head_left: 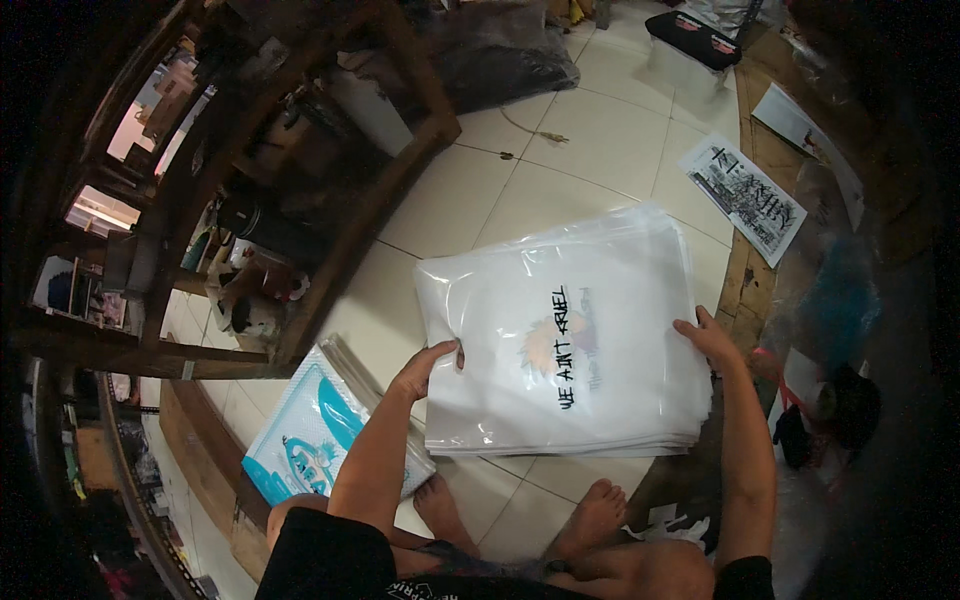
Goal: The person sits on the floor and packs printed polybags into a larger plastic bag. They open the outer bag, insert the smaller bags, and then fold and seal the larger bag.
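A thick stack of white, glossy plastic bags [490,300] is held flat in front of me, above the tiled floor. The top bag carries black lettering and a faint coloured figure in its middle. My left hand [428,372] grips the left edge, its thumb on top beside a small cut-out hole and its other fingers hidden. At the right edge my right hand [710,338] pinches the stack between thumb and fingers. Several sheets fan out a little along the far and right edges.
To the left lies a pile of turquoise-and-white printed bags [315,430]. A wooden shelf frame [340,270] stands beyond it. A printed sheet [745,195] rests partly on a wooden board at the right. A cable with a plug [550,136] lies on the floor tiles.
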Tool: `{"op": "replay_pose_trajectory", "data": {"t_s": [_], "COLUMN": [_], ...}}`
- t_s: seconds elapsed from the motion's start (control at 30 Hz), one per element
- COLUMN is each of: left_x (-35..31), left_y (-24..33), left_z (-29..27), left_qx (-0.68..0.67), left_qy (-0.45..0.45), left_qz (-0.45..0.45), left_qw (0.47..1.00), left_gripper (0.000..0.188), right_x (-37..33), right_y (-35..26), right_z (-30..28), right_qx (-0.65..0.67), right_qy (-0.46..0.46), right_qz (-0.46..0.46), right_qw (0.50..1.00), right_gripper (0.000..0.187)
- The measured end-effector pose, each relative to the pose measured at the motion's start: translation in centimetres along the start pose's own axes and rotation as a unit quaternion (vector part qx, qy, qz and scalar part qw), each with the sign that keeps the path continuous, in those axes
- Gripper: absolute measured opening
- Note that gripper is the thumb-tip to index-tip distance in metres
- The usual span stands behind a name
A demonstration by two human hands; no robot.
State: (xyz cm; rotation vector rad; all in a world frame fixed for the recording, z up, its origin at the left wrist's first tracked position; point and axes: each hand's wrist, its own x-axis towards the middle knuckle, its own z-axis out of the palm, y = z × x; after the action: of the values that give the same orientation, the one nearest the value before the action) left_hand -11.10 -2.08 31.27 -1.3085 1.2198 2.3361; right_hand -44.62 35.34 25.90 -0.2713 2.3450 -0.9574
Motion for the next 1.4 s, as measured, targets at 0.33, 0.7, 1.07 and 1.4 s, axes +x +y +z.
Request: {"op": "replay_pose_trajectory", "data": {"t_s": [0.33,0.7,1.07,1.4], "left_x": [1.5,0.7,0.5,-1.0], "left_y": [-2.8,-3.0,-5.8,-5.7], "left_z": [-0.5,1.9,5.5,6.2], "left_qx": [-0.133,-0.078,-0.323,-0.302], "left_qy": [-0.006,0.068,-0.05,-0.011], "left_qz": [0.044,0.127,0.033,0.05], "left_qw": [0.99,0.986,0.944,0.952], "left_gripper": [0.023,0.011,0.009,0.017], "right_x": [0.4,-3.4,-8.0,-10.3], "right_y": [-0.9,-5.8,-13.7,-12.5], "right_z": [-0.1,-2.6,-0.5,8.2], "right_qx": [0.024,0.157,-0.311,-0.231], "right_qy": [-0.043,-0.188,0.05,0.042], "right_qz": [0.008,0.103,-0.163,-0.211], "right_qw": [0.999,0.964,0.935,0.949], "right_gripper": [0.076,0.054,0.041,0.067]}}
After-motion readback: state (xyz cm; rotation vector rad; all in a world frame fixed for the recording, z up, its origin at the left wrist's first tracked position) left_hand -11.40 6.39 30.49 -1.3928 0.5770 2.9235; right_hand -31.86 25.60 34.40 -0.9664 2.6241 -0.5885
